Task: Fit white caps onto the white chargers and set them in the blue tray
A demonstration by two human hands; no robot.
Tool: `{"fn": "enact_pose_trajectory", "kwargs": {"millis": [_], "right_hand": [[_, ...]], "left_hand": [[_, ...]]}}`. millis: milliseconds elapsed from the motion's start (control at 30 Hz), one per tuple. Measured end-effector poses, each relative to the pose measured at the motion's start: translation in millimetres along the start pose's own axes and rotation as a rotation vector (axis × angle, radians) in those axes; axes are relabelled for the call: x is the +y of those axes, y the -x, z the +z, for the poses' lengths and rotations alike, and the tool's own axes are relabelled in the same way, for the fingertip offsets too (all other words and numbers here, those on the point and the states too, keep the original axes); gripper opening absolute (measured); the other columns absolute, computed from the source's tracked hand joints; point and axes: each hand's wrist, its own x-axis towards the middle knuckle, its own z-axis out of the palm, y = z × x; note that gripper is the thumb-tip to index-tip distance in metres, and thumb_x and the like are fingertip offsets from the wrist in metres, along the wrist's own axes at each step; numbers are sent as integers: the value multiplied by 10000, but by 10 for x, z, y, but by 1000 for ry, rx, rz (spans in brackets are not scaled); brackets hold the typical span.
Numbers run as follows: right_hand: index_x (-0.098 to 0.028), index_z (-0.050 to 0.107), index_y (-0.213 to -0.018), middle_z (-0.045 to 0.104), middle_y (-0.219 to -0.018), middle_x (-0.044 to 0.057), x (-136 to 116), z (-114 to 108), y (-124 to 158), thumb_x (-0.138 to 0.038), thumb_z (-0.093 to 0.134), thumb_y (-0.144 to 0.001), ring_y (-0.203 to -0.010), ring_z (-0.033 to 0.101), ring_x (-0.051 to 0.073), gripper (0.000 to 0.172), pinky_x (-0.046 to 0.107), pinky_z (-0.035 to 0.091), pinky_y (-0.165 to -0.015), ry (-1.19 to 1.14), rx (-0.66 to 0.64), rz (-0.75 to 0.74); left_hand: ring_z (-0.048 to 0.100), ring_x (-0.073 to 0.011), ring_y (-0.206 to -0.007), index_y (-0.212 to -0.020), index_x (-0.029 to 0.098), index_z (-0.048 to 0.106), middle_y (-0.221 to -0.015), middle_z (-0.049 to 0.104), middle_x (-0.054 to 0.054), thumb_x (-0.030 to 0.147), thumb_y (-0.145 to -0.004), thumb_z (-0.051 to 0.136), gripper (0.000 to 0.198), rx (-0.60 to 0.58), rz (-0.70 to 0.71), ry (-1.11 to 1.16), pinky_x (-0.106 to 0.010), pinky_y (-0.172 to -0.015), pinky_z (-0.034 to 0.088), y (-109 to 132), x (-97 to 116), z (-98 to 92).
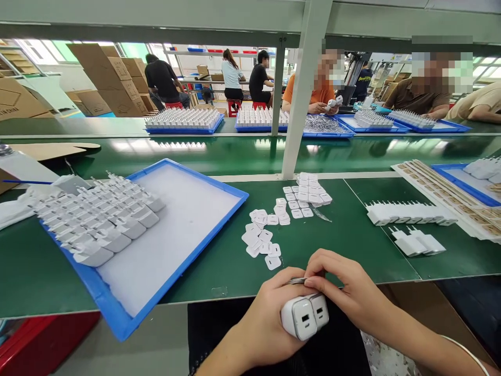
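Note:
My left hand (pixel 266 318) is wrapped around two white USB charger plugs (pixel 306 317), held side by side with their port faces toward me. A thin greyish edge (pixel 297 281) shows above the chargers, between my left forefinger and my right fingertips. My right hand (pixel 340 277) is closed in a pinch at that edge; what its fingers grip is mostly hidden. On the green bench just beyond my hands lie loose white face plates (pixel 273 262) with port slots, and more plates (pixel 309 190) are stacked behind them.
On the left, a blue-rimmed tray (pixel 188 266) with rows of white chargers (pixel 113 214) overhangs the bench edge. To the right stand a row of chargers (pixel 407 214) and several loose ones (pixel 418 243), near cardboard strips (pixel 446 198). A white post (pixel 299 94) rises ahead; co-workers (pixel 319 91) sit beyond.

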Motion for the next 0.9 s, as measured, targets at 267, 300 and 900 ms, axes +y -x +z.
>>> {"fn": "enact_pose_trajectory", "kwargs": {"millis": [267,300,900], "right_hand": [[-205,603,-807,641,-829,10,45,-148,-55,-175,521,-925,-779,587,149,147,260,461,-710,-49,-135,45],[-206,607,-812,649,-830,13,43,-153,-48,-187,510,-931,-777,593,152,155,263,466,-708,-42,-121,52],[-233,676,-1142,705,-756,54,29,51,361,-19,520,-847,-614,656,165,397,254,509,-533,426,321,-405]], "left_hand": [[668,-185,-934,-1075,187,681,-1074,675,-82,144,-694,733,387,47,-5,75,-288,-852,553,-11,-10,-17],[669,-186,-932,-1070,187,681,-1076,679,-82,144,-691,738,386,54,-8,77,-290,-846,555,-13,-16,-16],[662,-197,-923,-1082,180,657,-1014,684,-93,145,-731,734,361,329,37,2,-311,-811,573,63,-80,107]]}}
